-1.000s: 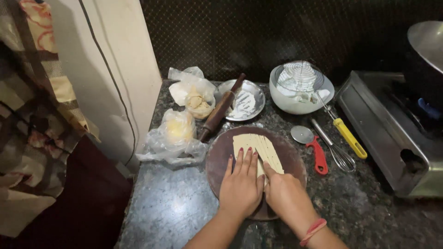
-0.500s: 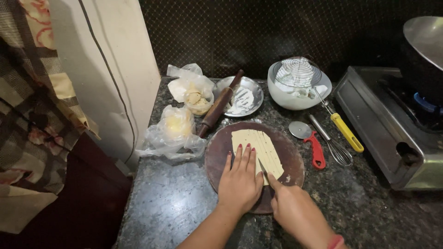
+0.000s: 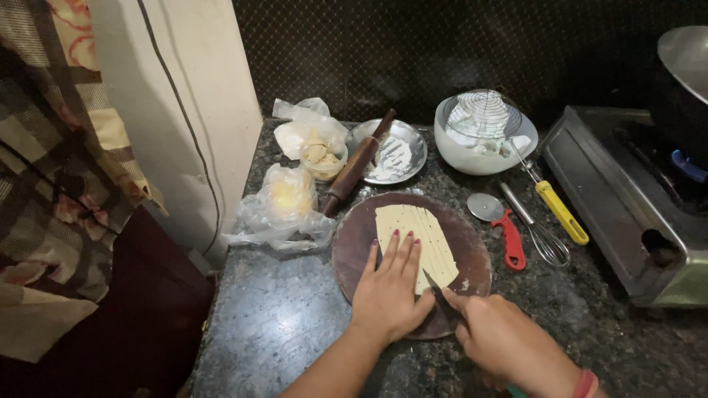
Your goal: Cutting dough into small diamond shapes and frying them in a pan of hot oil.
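Pale dough sheet (image 3: 420,239), dotted and scored in strips, lies on round dark wooden board (image 3: 354,243) mid-tabletop, toward the near edge. Left hand (image 3: 389,291) flat on dough's near end, fingers spread, gripping nothing. Right hand (image 3: 509,343) closed around knife (image 3: 441,296), tip at dough's near right edge. Best to keep the blade parallel to existing lines, holding fingers clear, light pressure. Rolling pin (image 3: 358,163) and steel plate (image 3: 402,151) toward far edge; pizza cutter (image 3: 501,225), whisk (image 3: 542,236) right. Speckled granite tabletop (image 3: 280,317); stove (image 3: 627,199) at right edge, white wall left.
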